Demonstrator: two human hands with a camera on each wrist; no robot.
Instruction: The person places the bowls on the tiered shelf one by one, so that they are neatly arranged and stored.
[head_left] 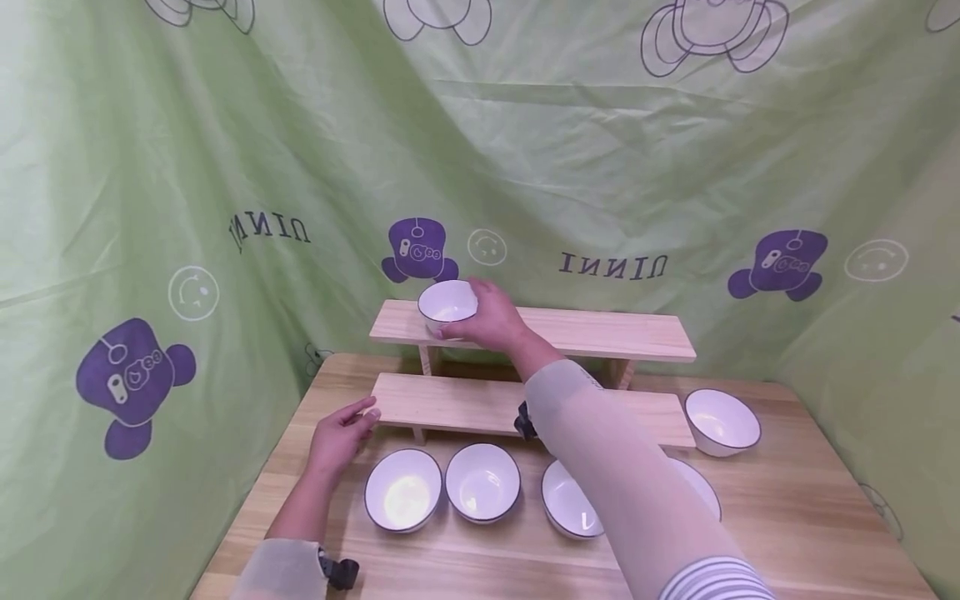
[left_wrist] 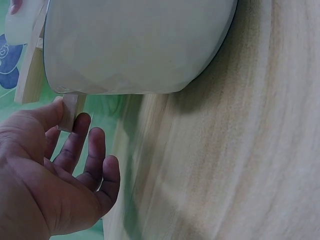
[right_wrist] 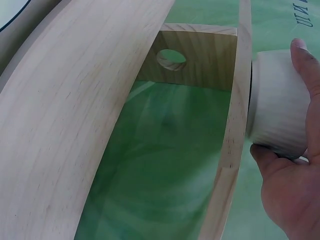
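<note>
My right hand (head_left: 495,318) grips a white bowl (head_left: 447,302) with a thin dark rim, thumb low on its side and fingers round its far side. The bowl is upright at the left part of the upper wooden shelf (head_left: 600,332). In the right wrist view this bowl (right_wrist: 280,100) is right beside the shelf's edge. My left hand (head_left: 339,437) pinches the left end of the lower wooden shelf (head_left: 450,402); in the left wrist view the thumb and a finger lie on either side of the board's end (left_wrist: 71,112).
Two white bowls (head_left: 403,490) (head_left: 483,483) stand in front of the lower shelf. My right sleeve partly covers two more bowls (head_left: 566,500) (head_left: 697,487). Another bowl (head_left: 722,422) stands at the shelf's right end. A green printed curtain (head_left: 570,167) encloses the wooden table (head_left: 810,500).
</note>
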